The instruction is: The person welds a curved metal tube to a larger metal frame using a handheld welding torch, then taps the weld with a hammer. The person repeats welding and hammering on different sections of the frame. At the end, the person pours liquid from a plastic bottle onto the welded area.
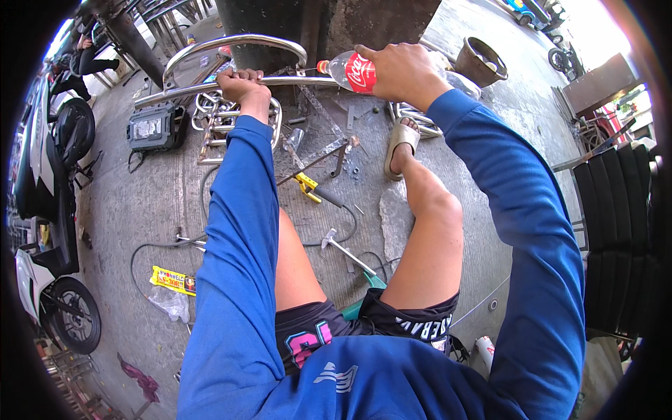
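My left hand [242, 88] is closed around a shiny bent metal tube [168, 93], part of a polished tubular frame with a curved upper rail [238, 40]. In my right hand [409, 73] is a clear plastic bottle [360, 72] with a red label. The bottle lies nearly level, its red-orange cap pointing left, just above the tube and to the right of my left hand. Whether liquid comes out of it, I cannot tell. Under the tube stand more bent shiny tubes [217, 119].
A yellow electrode holder [308, 187] with its cable and a hammer [350, 252] lie between my legs. To the left are a dark case [155, 129], a yellow packet [173, 280] and a parked motorcycle [73, 315]. A brown bucket [483, 57] and black seat [612, 238] are right.
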Demonstrator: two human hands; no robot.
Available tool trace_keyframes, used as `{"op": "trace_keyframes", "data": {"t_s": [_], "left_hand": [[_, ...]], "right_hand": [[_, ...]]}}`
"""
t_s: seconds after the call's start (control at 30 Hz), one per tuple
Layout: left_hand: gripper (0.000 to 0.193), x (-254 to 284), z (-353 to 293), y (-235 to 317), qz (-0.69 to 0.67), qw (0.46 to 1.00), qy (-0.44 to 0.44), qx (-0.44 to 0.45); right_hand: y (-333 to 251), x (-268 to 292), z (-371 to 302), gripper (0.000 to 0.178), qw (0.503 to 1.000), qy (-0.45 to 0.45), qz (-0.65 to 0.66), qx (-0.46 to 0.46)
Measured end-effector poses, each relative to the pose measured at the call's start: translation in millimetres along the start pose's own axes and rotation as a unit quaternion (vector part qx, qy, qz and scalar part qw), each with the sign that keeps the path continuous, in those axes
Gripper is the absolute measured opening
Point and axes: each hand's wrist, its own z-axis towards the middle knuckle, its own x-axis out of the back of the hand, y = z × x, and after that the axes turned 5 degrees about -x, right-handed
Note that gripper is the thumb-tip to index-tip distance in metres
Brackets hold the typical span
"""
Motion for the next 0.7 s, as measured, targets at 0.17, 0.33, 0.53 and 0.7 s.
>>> {"op": "trace_keyframes", "data": {"t_s": [0.17,0.33,0.53,0.7], "left_hand": [[0.027,-5,-1,6,0.001,1.000,-0.007,-0.001],[0.022,-18,13,34,0.098,0.985,-0.134,-0.043],[0.043,-8,54,61,0.671,0.676,-0.243,-0.184],[0.063,24,55,55,0.856,0.404,-0.298,-0.123]], "right_hand": [[1,8,-7,0.073,0.998,-0.048,0.024,-0.015],[12,7,-15,0.085,0.988,-0.115,0.057,-0.085],[23,-6,-18,0.090,0.988,-0.075,0.113,-0.077],[16,-6,-4,0.091,0.991,-0.006,0.121,-0.063]]}}
